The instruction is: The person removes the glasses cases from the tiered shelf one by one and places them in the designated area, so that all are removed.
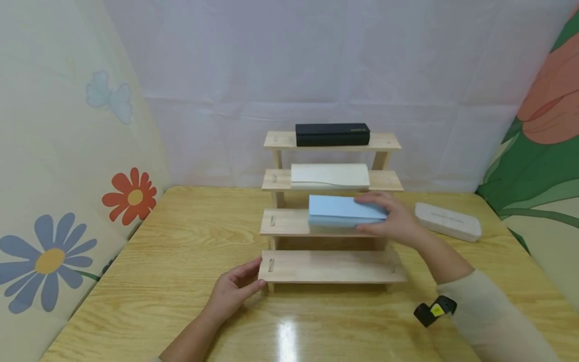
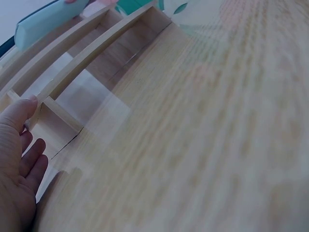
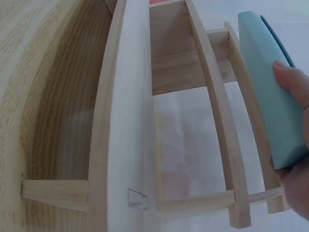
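Observation:
A four-step wooden display stand stands on the table. My right hand grips the right end of a light blue glasses case, thumb at its front and fingers over its top. The case is level, close over the second step from the bottom. In the right wrist view, the same blue case shows its long side and a lid seam. My left hand holds the left end of the bottom step, thumb at the front corner; in the left wrist view, its other fingers are loosely bent beside the stand's leg.
A black glasses case lies on the top step and a white one on the step below. Right of the stand, a pale oblong case lies on the table. A white cloth hangs behind.

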A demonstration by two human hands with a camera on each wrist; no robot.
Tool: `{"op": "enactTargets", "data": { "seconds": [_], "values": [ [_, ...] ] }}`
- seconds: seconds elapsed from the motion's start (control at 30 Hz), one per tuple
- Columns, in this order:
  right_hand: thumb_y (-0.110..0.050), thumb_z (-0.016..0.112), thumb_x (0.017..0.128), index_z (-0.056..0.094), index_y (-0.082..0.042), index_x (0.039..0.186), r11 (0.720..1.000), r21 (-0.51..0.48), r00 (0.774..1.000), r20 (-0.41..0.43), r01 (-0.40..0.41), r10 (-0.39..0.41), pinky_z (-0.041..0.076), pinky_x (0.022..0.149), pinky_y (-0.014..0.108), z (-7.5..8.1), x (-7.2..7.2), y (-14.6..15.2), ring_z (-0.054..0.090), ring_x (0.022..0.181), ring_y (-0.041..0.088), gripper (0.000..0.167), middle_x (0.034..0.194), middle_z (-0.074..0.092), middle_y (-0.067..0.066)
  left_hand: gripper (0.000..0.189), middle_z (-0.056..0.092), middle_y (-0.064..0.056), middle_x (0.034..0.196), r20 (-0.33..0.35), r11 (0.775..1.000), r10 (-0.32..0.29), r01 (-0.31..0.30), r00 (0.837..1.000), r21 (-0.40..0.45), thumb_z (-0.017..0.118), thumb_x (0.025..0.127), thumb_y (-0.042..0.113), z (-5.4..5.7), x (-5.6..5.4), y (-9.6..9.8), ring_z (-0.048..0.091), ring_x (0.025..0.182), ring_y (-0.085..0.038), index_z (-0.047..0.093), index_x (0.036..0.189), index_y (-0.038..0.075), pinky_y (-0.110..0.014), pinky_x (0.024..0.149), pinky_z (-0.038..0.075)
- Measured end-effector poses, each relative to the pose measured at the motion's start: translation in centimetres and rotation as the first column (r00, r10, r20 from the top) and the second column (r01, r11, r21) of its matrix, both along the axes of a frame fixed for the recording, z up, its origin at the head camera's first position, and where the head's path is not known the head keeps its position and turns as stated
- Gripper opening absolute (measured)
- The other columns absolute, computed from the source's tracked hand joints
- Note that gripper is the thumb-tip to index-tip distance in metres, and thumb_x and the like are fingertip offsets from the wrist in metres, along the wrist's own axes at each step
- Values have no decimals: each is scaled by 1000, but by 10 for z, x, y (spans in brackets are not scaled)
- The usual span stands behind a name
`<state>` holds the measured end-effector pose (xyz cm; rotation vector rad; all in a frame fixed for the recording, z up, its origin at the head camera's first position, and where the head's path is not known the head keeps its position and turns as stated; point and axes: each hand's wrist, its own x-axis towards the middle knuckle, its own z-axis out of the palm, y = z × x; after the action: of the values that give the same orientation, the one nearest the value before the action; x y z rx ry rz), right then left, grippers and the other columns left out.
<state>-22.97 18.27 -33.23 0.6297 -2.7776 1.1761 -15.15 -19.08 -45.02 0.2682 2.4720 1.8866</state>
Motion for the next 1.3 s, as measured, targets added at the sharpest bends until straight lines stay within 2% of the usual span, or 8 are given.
{"op": "enactTargets", "data": {
  "seconds": [0.43,0.77,1.03,1.17,1.3],
  "values": [
    [-25,84,78,60,-14,132,1000,-9,1000,-19,11,-12,42,100,57,18,1,18,47,125,34,59,143,50,10,54,61,-24,130,-2,1000,-8,8,1000,3,76,85,10,0,-2,0,63,103,2,56,133,-3,-15,90,51],
    [-28,81,82,57,-14,135,998,11,998,-6,64,-64,39,103,59,31,7,34,44,128,37,60,146,47,12,54,62,-24,130,3,1000,0,0,1000,7,76,84,9,0,-1,0,63,102,2,56,133,-3,-15,90,51],
    [-25,80,83,57,-11,136,993,4,992,-45,114,-114,42,96,52,38,10,49,48,123,38,60,147,46,14,54,61,-24,130,-2,1000,-7,7,1000,13,75,85,9,-2,-1,0,63,103,1,55,133,-4,-15,90,50],
    [-21,80,82,58,-10,134,992,-22,988,-84,125,-127,41,92,43,41,12,55,49,121,34,58,144,49,14,54,61,-24,130,-1,1000,-2,2,1000,10,76,84,8,-3,-1,0,63,103,1,56,133,-4,-15,90,51],
    [-19,80,83,57,-9,135,990,-26,986,-90,136,-138,40,88,38,43,14,63,47,119,34,58,144,49,15,54,61,-23,130,-1,1000,-1,1,1000,5,76,85,10,-3,-1,0,63,103,1,56,133,-3,-15,90,51]
  ]
}}
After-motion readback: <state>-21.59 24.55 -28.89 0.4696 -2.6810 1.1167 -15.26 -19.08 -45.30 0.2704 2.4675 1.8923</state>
